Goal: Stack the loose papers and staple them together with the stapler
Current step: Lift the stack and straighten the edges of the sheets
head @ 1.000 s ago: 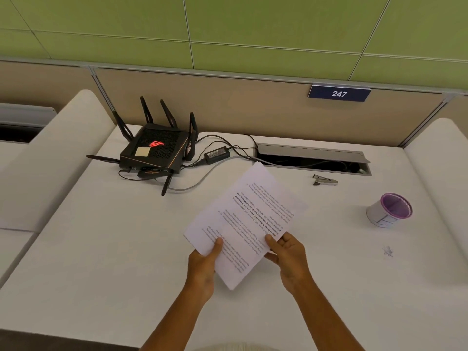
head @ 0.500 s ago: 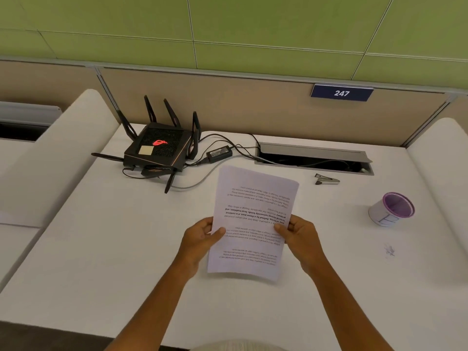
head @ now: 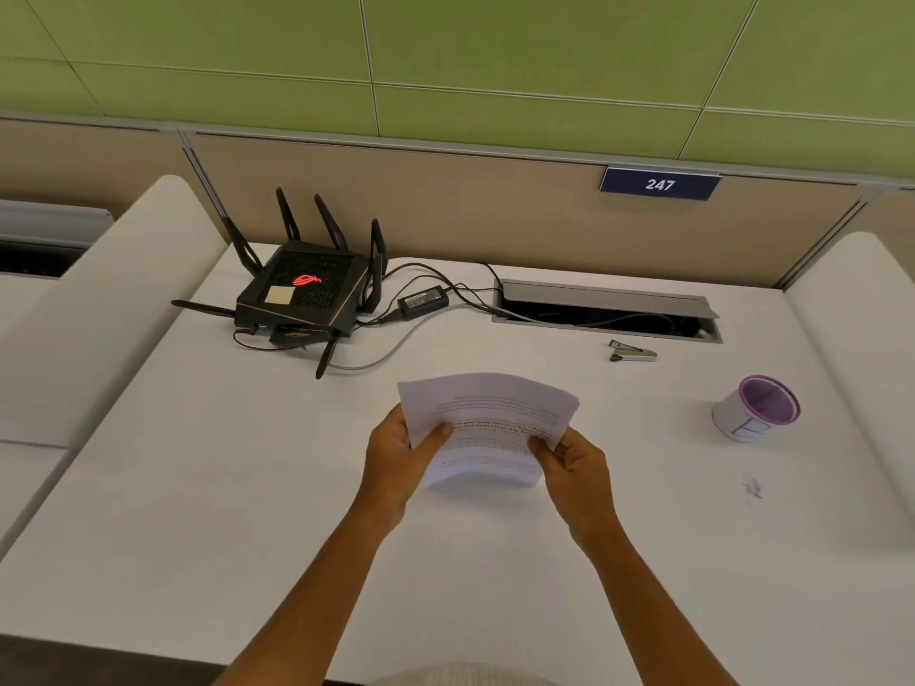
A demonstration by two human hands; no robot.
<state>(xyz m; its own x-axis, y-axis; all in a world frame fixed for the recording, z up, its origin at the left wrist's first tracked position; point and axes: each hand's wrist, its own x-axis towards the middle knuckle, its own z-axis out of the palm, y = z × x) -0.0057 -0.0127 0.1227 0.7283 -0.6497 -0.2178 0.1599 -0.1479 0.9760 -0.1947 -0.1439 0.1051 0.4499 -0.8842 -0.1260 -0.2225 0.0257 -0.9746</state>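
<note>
So it's a cubicle-type spot: white tabletop [head: 198,487] with a tan partition behind it, green wall panels above that, and a little blue "247" sign [head: 659,184] stuck on the partition.

The person's got the papers [head: 487,418] up off the tabletop, held between both hands around the middle of the desk. Left hand [head: 396,458] grips the left edge, thumb on top of the printed side and the other fingers tucked underneath. Right hand [head: 577,462] does the same on the right edge, thumb pinching down on the sheet. The stack is bowed into an arch (the near edge curves upward in the middle), printed text facing up.

The stapler [head: 633,351] is sitting untouched on the tabletop, further back and to the right of the papers, just in front of the open cable tray [head: 606,309]. Well apart from both hands.

Other stuff: a black router [head: 302,299] with antennas and a glowing red logo at back left, its power brick [head: 423,300] and cables running toward the tray. A white cup with a purple rim [head: 755,408] lies tipped on the right side, with a small ink scribble [head: 752,487] on the tabletop nearer than it.

Lots of bare tabletop to the left of the hands and in front of them. White curved dividers close off both sides.
</note>
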